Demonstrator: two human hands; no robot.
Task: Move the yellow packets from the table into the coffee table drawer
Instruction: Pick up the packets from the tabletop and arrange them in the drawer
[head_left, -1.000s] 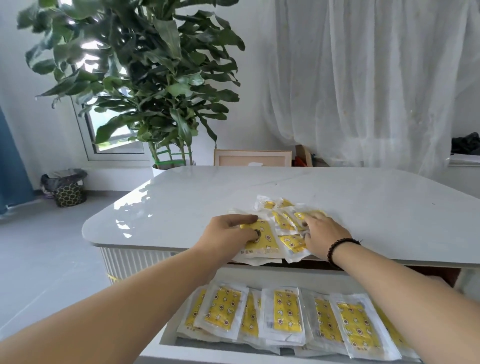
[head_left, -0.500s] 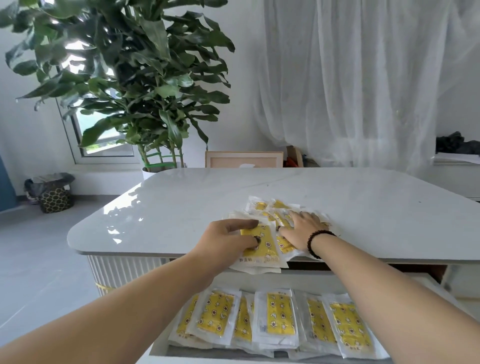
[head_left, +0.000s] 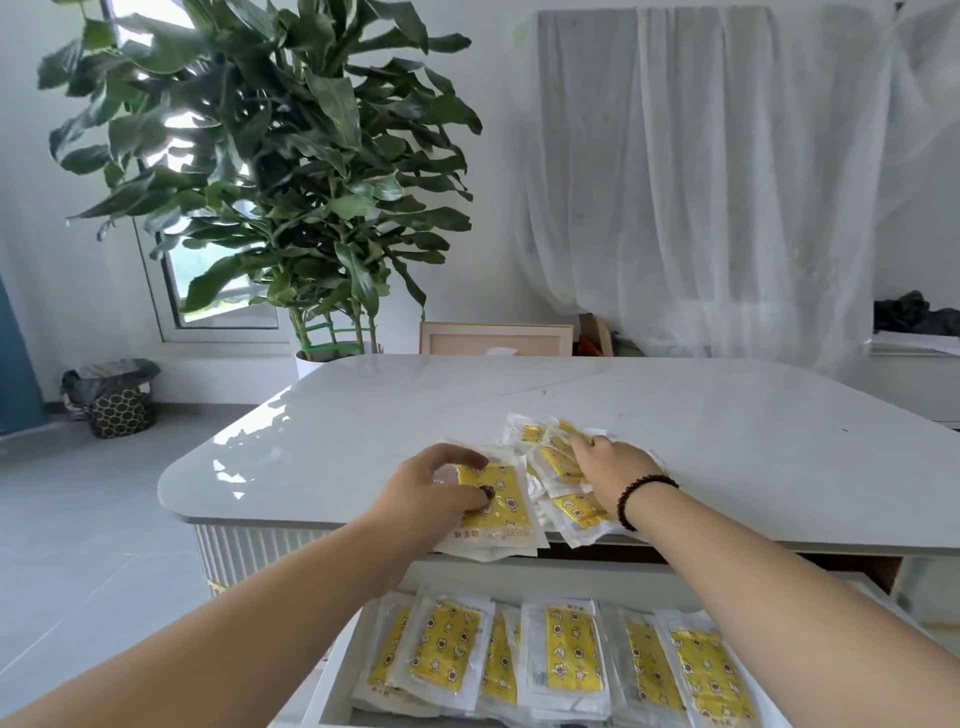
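Packets (head_left: 550, 478) heaped at desk (head_left: 727, 441) edge above open drawer (head_left: 332, 680). My left hand (head_left: 431, 493) pinches top one; right hand (head_left: 610, 465) lies flat on pile. Overhanging ones may slide off, missing drawer.

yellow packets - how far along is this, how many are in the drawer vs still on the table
Partly done. A row of packets already lies in the open drawer. In hand: the left hand grips the front packet at the table edge, and the right hand rests on the remaining pile. That overlapping pile is left; I cannot count it.
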